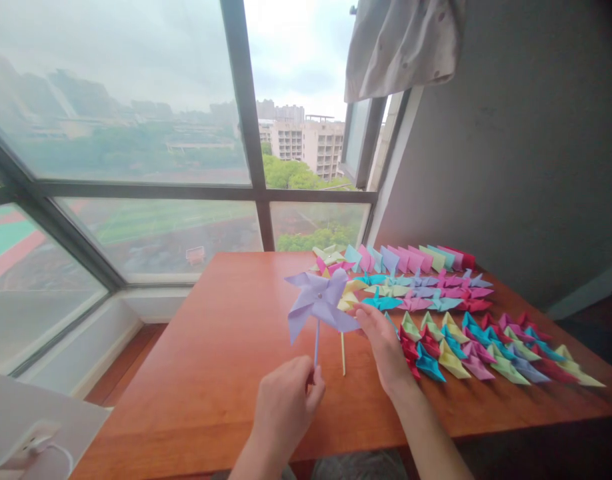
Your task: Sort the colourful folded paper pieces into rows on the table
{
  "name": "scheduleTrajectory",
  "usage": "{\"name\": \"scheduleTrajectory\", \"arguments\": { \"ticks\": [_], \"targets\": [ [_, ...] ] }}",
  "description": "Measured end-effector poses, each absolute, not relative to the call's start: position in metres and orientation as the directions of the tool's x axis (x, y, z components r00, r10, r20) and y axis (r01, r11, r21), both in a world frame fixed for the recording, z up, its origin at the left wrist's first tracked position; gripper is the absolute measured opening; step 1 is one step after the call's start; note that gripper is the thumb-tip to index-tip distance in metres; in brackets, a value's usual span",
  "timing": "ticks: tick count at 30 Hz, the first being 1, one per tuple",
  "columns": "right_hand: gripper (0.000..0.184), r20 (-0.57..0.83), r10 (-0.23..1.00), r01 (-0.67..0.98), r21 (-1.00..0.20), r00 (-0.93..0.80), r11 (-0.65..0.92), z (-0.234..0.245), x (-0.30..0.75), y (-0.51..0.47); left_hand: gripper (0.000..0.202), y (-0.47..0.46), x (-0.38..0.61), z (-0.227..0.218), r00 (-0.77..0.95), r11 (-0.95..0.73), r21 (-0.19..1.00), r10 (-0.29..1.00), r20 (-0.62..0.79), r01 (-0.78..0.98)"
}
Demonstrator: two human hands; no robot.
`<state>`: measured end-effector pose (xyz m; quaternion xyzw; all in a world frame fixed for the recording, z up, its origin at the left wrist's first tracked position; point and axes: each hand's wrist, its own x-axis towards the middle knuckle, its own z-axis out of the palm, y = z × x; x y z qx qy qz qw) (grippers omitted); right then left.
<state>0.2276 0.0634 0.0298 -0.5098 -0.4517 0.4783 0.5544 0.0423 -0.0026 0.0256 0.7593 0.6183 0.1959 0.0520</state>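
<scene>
A lavender paper pinwheel (319,301) stands upright above the table, its vanes facing me. My left hand (286,397) is closed around the lower end of its thin stick. At the pinwheel's right side, the fingertips of my right hand (383,340) are on the tip of one vane, apparently pinching it. Behind it lies a yellow pinwheel (351,293) with a pale yellow stick, partly covered by the lavender vanes and my right hand. Farther back are a pale green pinwheel (329,254) and a magenta one (331,267), both partly hidden.
On the right of the brown table (186,373) are rows of folded paper boats (479,360), folded paper cranes (416,293) and standing folded cards (411,259). Windows rise behind the table. A curtain (403,47) hangs at upper right; a wall socket (33,443) with a plugged-in cable is lower left.
</scene>
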Motion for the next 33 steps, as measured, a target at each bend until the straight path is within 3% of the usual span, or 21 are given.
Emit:
{"name": "scheduleTrajectory", "arguments": {
  "ticks": [5, 9, 17, 27, 33],
  "targets": [
    [0.057, -0.113, 0.993, -0.150, -0.982, -0.025, -0.115, 0.041, 0.229, 0.071, 0.023, -0.032, 0.054, 0.006, 0.256, -0.361, 0.280, 0.901, 0.349, 0.889],
    [0.054, -0.171, 0.980, -0.184, -0.965, -0.098, -0.187, 0.036, 0.226, 0.064, 0.022, -0.038, 0.052, 0.002, 0.321, -0.442, 0.214, 0.843, 0.433, 0.871],
    [0.051, -0.247, 0.963, -0.300, -0.915, -0.107, -0.268, 0.025, 0.220, 0.054, 0.021, -0.045, 0.047, 0.002, 0.416, -0.521, 0.143, 0.794, 0.444, 0.842],
    [0.046, -0.255, 0.952, -0.435, -0.847, -0.167, -0.304, 0.016, 0.216, 0.048, 0.022, -0.047, 0.047, 0.003, 0.438, -0.552, 0.149, 0.775, 0.457, 0.821],
    [0.043, -0.267, 0.952, -0.437, -0.846, -0.147, -0.305, 0.017, 0.214, 0.047, 0.022, -0.049, 0.048, -0.001, 0.456, -0.564, 0.127, 0.764, 0.456, 0.816]
  ]
}}
